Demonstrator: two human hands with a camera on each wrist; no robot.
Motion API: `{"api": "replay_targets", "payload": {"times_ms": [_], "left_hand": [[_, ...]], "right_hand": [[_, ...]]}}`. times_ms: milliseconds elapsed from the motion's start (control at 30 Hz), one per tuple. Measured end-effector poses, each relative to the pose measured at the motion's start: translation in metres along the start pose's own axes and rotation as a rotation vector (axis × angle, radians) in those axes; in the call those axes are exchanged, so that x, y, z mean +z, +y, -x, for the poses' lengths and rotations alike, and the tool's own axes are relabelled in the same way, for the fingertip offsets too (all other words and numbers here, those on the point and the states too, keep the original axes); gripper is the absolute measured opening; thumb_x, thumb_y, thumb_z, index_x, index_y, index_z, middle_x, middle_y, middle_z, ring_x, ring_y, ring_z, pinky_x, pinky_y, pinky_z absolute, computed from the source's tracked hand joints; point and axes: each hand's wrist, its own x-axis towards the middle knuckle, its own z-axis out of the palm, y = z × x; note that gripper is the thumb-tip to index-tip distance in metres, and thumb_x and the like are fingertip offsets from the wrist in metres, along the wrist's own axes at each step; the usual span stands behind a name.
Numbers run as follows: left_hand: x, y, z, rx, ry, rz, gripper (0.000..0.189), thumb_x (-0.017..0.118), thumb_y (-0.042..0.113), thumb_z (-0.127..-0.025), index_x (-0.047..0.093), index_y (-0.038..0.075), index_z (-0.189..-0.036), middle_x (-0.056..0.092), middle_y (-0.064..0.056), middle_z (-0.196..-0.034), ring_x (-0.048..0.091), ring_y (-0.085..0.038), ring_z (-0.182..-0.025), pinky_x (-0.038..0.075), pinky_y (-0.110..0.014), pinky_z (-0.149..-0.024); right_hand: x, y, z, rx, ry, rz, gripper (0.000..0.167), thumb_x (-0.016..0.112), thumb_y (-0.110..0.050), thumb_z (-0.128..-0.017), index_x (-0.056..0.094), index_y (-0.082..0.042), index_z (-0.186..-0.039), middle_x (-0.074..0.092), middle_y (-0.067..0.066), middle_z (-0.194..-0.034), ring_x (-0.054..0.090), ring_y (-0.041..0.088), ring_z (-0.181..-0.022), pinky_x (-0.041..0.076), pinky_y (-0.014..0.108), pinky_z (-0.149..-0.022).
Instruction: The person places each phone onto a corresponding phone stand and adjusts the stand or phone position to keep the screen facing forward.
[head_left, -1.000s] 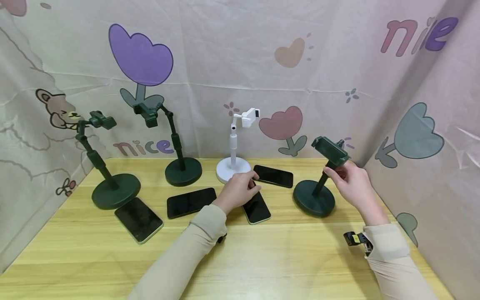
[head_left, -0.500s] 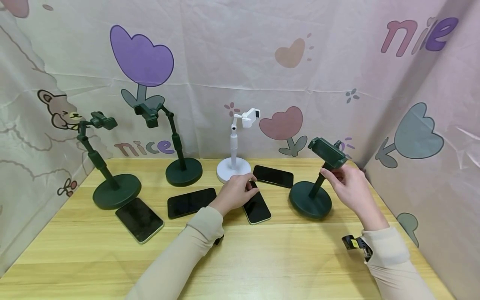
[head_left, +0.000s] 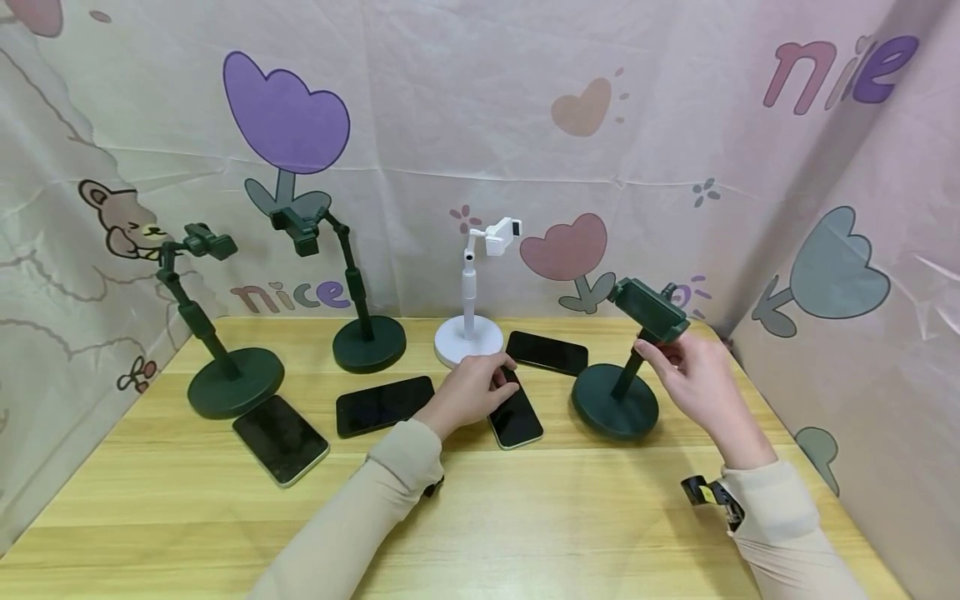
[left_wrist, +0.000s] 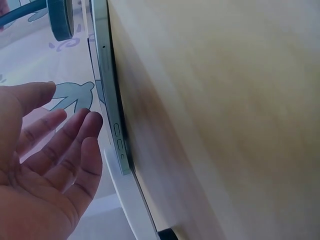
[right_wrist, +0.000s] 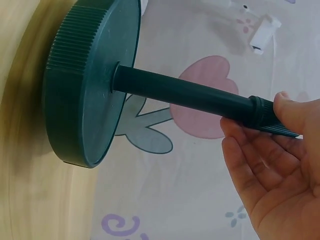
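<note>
My right hand (head_left: 697, 379) grips the upper part of the pole of a dark green phone stand (head_left: 615, 402), just under its holder. In the right wrist view, thumb and fingers close around the ribbed collar of the pole. The stand's round base is close to the table. My left hand (head_left: 468, 390) hovers over the top end of a black-screened smartphone (head_left: 517, 423). The left wrist view shows its fingers loosely bent and apart from the phone's pale green edge (left_wrist: 111, 90). Behind that hand is a white phone stand (head_left: 468, 333).
Another smartphone (head_left: 547, 352) lies between the white stand and the held one. A black phone (head_left: 382, 406) and a further phone (head_left: 281, 440) lie to the left. Two green stands, one at the back (head_left: 369, 343) and one at far left (head_left: 236, 383), stand near the printed curtain (head_left: 420, 100).
My right hand has shifted the green stand a little to the left and toward me. My left hand has drawn back slightly; the phones stay where they were.
</note>
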Motion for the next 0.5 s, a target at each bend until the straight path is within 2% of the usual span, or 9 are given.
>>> {"api": "replay_targets", "payload": {"times_ms": [167, 333, 433, 500], "left_hand": [[-0.003, 0.000, 0.006, 0.017, 0.001, 0.011, 0.027, 0.075, 0.021, -0.103, 0.072, 0.008, -0.126, 0.075, -0.002, -0.094, 0.067, -0.013, -0.084, 0.059, -0.035, -0.083], [-0.005, -0.002, 0.013, 0.040, -0.007, 0.015, 0.024, 0.075, 0.021, -0.103, 0.072, 0.010, -0.124, 0.075, 0.000, -0.095, 0.069, -0.012, -0.086, 0.059, -0.033, -0.084], [-0.007, -0.002, 0.017, 0.039, -0.014, 0.027, 0.025, 0.074, 0.021, -0.103, 0.072, 0.011, -0.125, 0.075, 0.000, -0.096, 0.069, -0.012, -0.088, 0.060, -0.034, -0.085], [-0.009, -0.002, 0.020, 0.037, -0.017, 0.036, 0.025, 0.074, 0.020, -0.103, 0.071, 0.010, -0.126, 0.075, -0.001, -0.097, 0.070, -0.013, -0.089, 0.060, -0.034, -0.085]], "right_hand": [[0.000, -0.008, 0.002, -0.016, 0.012, -0.025, 0.014, 0.076, -0.018, -0.102, 0.076, -0.005, -0.106, 0.078, 0.013, -0.084, 0.066, 0.022, -0.073, 0.046, 0.023, -0.062], [0.000, -0.018, 0.003, -0.029, 0.004, -0.054, 0.018, 0.076, -0.017, -0.102, 0.075, -0.004, -0.114, 0.077, 0.013, -0.086, 0.073, 0.030, -0.081, 0.048, 0.023, -0.065], [0.001, -0.023, 0.003, -0.050, 0.002, -0.056, 0.019, 0.076, -0.015, -0.101, 0.075, -0.004, -0.117, 0.078, 0.011, -0.087, 0.071, 0.026, -0.079, 0.050, 0.023, -0.065], [0.001, -0.026, 0.003, -0.065, -0.001, -0.057, 0.019, 0.076, -0.014, -0.101, 0.075, -0.004, -0.118, 0.077, 0.011, -0.087, 0.067, 0.022, -0.074, 0.049, 0.023, -0.061]]}}
